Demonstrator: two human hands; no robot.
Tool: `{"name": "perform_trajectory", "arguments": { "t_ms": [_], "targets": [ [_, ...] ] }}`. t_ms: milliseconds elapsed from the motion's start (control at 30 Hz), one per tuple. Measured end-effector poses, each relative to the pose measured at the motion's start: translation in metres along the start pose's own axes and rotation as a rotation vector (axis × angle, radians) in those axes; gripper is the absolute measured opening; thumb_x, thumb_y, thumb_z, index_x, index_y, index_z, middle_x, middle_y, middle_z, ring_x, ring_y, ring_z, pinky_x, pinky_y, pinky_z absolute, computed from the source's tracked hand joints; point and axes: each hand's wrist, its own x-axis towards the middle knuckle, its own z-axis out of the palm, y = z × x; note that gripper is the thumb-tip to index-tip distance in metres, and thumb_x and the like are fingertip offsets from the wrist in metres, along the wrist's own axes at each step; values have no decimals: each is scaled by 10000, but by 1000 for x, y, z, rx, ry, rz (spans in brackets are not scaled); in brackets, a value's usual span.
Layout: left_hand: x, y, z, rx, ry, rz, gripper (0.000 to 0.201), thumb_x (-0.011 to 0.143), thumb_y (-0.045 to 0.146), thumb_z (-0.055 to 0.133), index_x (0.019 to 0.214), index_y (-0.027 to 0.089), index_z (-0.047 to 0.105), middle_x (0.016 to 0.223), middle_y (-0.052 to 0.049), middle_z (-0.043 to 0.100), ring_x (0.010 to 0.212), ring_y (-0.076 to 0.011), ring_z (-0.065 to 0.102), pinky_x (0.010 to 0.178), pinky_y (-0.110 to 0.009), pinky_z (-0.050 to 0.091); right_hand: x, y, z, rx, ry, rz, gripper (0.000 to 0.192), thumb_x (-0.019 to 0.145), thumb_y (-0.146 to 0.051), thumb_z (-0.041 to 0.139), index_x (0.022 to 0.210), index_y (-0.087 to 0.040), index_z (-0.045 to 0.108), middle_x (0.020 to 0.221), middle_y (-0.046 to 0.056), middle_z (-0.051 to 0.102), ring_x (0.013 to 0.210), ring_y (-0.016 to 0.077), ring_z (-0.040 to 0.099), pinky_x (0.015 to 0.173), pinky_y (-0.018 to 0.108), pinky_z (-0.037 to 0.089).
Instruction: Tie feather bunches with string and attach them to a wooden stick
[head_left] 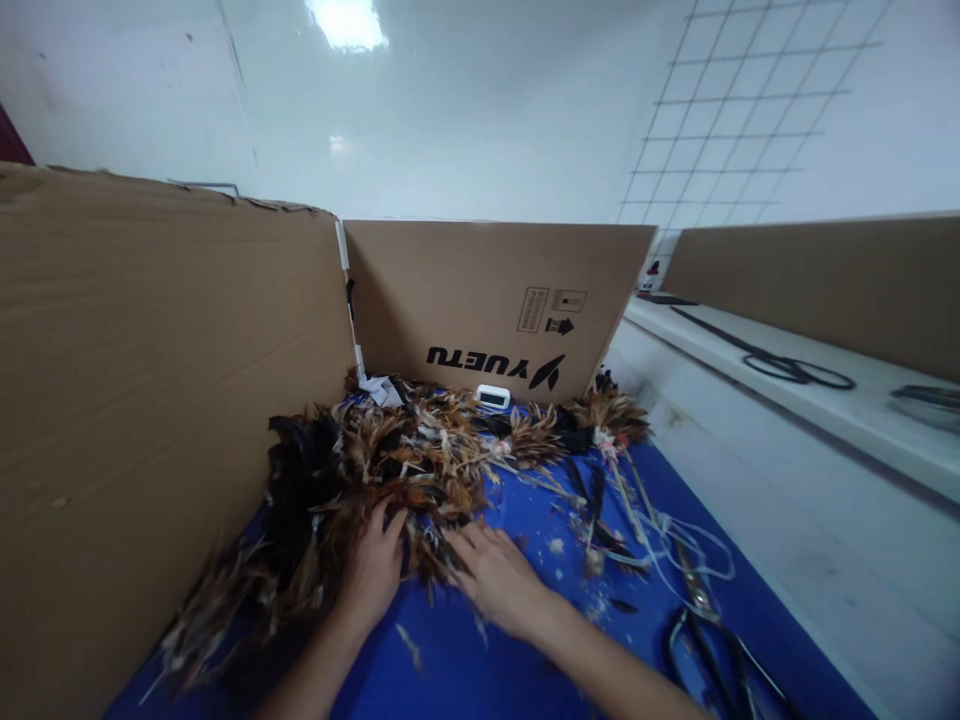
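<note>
Cardboard wall (135, 400) at far left, feather pile (390, 460) heaped against it on blue table (525, 670)
Left hand (373, 570) flat, fingers spread, pressing near edge of pile, gripping nothing
Right hand (495, 575) just beside, palm down, open, fingertips touching pile's lower right fringe
Loose quills, white string (682, 545) right of hands
Black scissors (716, 650) further right, apart from both hands

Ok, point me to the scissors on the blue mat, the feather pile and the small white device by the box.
scissors (712, 640), head view, on the pivot above the handles.
feather pile (405, 465), head view, brown middle of the heap.
small white device (493, 396), head view, on its front face.
</note>
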Motion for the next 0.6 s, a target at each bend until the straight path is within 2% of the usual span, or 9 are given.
{"name": "perform_trajectory", "arguments": {
  "t_ms": [100, 167, 233, 300, 333, 400, 500, 600],
  "targets": [
    [1, -4, 0, -16, -22, -28, 486, 775, 75, 410, 1233, 217, 494, 1314, -97, 392, 1222, -244, 395, 1007, -433, 366, -9, -11, -13, 74, -65, -136, 467, 838, -364, 502, 1290, -270, 434, 1188, 71, 582, 1036, 260, 558, 883, 388, 417],
    [2, -5, -2, -14, -36, -51, 492, 766, 90, 438, 1237, 224, 493, 1314, -95, 394, 1231, -251, 384, 1013, -438, 356, -4, -2, -27, 138, -29, -167, 400, 886, -355, 420, 1277, -273, 446, 1162, 51, 607, 1016, 218, 579, 864, 333, 433],
    [2, -5, -3, 0, -47, -82, 495, 761, 93, 444, 1237, 218, 498, 1319, -100, 387, 1243, -262, 366, 1023, -438, 341, 8, 18, -41, 153, 69, -127, 359, 920, -307, 340, 1247, -251, 478, 1198, 45, 591, 1069, 191, 556, 900, 301, 410],
    [3, -4, -4, 12, -55, -107, 520, 747, 72, 438, 1242, 222, 496, 1325, -97, 381, 1254, -267, 351, 1035, -440, 319, 26, 45, -50, 72, 165, 21, 330, 904, -242, 356, 1180, -225, 536, 1188, 58, 595, 1074, 194, 552, 896, 295, 403],
    [2, -3, -4, 12, -57, -114, 542, 738, 61, 434, 1251, 227, 488, 1332, -92, 374, 1259, -266, 344, 1042, -440, 307, 35, 59, -51, 14, 174, 107, 323, 890, -213, 373, 1163, -222, 545, 1186, 58, 594, 1075, 190, 550, 893, 286, 397],
    [2, -3, -4, -1, -55, -120, 583, 726, 49, 427, 1276, 239, 460, 1349, -84, 357, 1267, -258, 335, 1050, -439, 291, 52, 83, -48, -62, 140, 247, 280, 860, -214, 428, 1097, -217, 578, 1144, 73, 611, 1028, 204, 576, 846, 289, 408],
    [2, -2, -4, -18, -63, -126, 604, 730, 59, 428, 1303, 249, 426, 1365, -78, 340, 1274, -250, 325, 1049, -432, 289, 67, 104, -33, -82, 109, 307, 208, 826, -240, 484, 978, -172, 609, 1075, 125, 625, 918, 241, 616, 755, 312, 423],
    [1, -2, -4, -10, -77, -144, 613, 717, 59, 441, 1296, 258, 434, 1372, -75, 331, 1277, -258, 315, 1045, -434, 289, 72, 113, -22, -56, 89, 315, 180, 842, -210, 438, 897, -156, 600, 991, 136, 637, 863, 231, 623, 713, 299, 411]
  ]
}}
